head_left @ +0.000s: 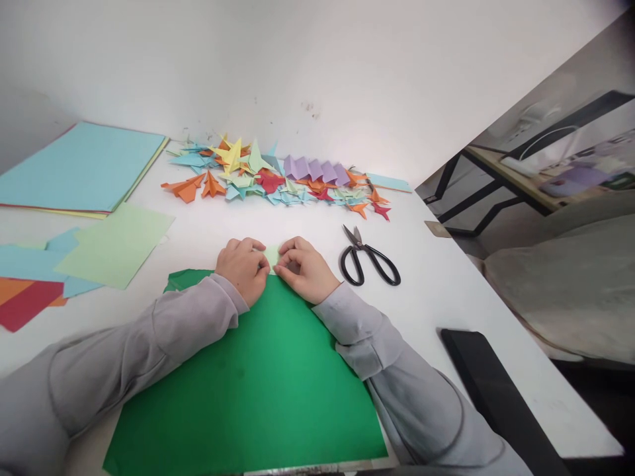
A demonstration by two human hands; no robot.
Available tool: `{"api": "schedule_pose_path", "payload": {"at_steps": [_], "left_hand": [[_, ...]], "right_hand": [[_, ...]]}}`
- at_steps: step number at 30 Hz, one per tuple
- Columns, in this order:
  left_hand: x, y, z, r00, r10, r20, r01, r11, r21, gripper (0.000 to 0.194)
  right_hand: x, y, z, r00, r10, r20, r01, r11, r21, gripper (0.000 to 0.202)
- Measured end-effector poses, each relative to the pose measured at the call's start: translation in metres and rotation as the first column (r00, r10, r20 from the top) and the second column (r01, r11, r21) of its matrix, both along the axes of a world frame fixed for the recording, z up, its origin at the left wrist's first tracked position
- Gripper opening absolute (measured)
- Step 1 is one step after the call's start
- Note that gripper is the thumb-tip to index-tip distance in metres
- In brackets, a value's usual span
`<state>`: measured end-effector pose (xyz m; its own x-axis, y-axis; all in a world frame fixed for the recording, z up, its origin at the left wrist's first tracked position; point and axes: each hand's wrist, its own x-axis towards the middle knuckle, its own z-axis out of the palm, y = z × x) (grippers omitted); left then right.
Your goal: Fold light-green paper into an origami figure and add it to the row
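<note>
A small piece of light green paper [272, 255] lies at the far edge of a large green sheet [248, 377]. My left hand [244, 270] pinches its left side, fingers closed. On the opposite side my right hand [306, 268] has its thumb and fingers closed on the same paper. The paper's ends are partly hidden under my fingers. Black-handled scissors [366, 254] rest on the white table to the right of my right hand, blades slightly apart and pointing away.
Folded paper pieces [270, 178] in several colours lie along the wall. Coloured sheets [84, 168] are stacked at the back left, with loose light green paper [124, 244] and red paper [32, 304] nearer. A long black object [491, 383] lies at the right edge.
</note>
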<state>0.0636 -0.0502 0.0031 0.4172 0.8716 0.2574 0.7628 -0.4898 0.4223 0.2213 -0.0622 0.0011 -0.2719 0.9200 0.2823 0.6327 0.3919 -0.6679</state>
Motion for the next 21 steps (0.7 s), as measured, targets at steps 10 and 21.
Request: {"api": "schedule_pose_path", "payload": {"at_steps": [10, 21], "left_hand": [[0.0011, -0.0002, -0.0007, 1.0, 0.019, -0.01, -0.019, 1.0, 0.01, 0.011], [0.0017, -0.0015, 0.0018, 0.999, 0.029, -0.041, -0.029, 0.999, -0.013, 0.004]], "right_hand": [[-0.0014, 0.0005, 0.0016, 1.0, -0.018, 0.004, 0.018, 1.0, -0.019, 0.011], [-0.0019, -0.0035, -0.0015, 0.984, -0.155, 0.085, 0.155, 0.988, 0.009, 0.016]]}}
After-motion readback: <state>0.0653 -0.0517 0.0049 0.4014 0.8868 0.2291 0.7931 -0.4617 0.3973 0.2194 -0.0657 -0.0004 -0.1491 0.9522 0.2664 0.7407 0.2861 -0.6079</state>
